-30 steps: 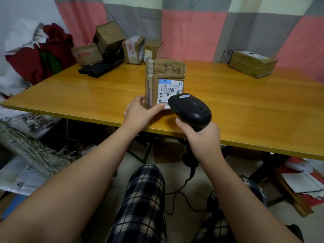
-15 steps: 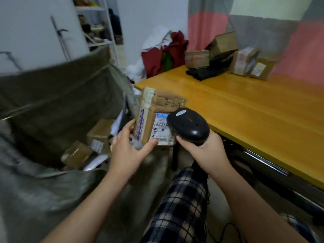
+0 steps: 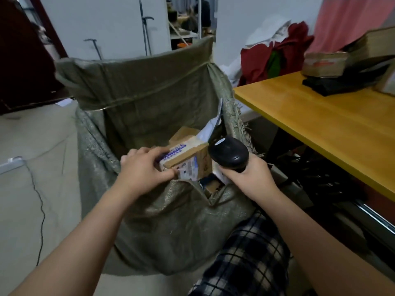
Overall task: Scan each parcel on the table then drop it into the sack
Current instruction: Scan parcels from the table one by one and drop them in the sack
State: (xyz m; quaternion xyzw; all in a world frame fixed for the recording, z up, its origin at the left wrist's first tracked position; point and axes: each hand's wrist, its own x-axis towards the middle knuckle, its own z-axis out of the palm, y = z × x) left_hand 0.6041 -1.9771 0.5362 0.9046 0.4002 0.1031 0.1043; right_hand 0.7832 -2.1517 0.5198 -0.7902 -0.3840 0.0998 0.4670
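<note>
Our left hand grips the parcel over the sack, our right hand at three o'clock clasping the scanner.

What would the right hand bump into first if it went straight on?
Probably the parcel the left hand holds: it sits just beyond the scanner in the right hand, over the sack. Depth is unclear.

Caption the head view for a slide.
Left hand holds a taped parcel over the open sack; right hand grips the scanner beside the table.
</note>
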